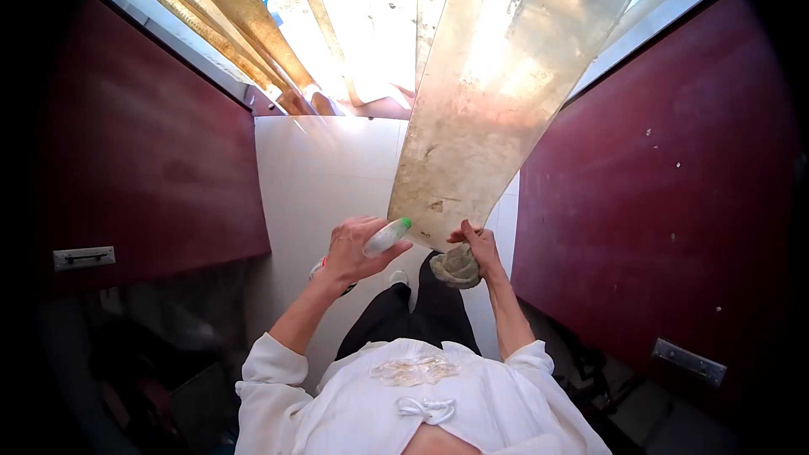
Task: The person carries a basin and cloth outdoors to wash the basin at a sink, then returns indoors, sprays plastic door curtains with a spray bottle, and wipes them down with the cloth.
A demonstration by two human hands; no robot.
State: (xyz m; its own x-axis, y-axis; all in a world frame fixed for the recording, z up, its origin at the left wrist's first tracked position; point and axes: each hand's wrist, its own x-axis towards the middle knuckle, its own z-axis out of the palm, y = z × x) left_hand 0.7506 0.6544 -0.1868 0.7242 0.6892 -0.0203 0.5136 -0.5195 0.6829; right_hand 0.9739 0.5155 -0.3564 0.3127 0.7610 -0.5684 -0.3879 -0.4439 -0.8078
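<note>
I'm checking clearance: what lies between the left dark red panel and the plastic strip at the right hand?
In the head view: white floor, then the left hand with a green-tipped bottle near the plastic strip.

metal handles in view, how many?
2. The left handle is low on the left dark-red panel; the right handle is low on the right dark-red panel. Shadowed areas might hide more.

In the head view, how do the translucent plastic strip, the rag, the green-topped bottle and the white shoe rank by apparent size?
1. translucent plastic strip
2. rag
3. green-topped bottle
4. white shoe, partly covered and farther from the camera
</note>
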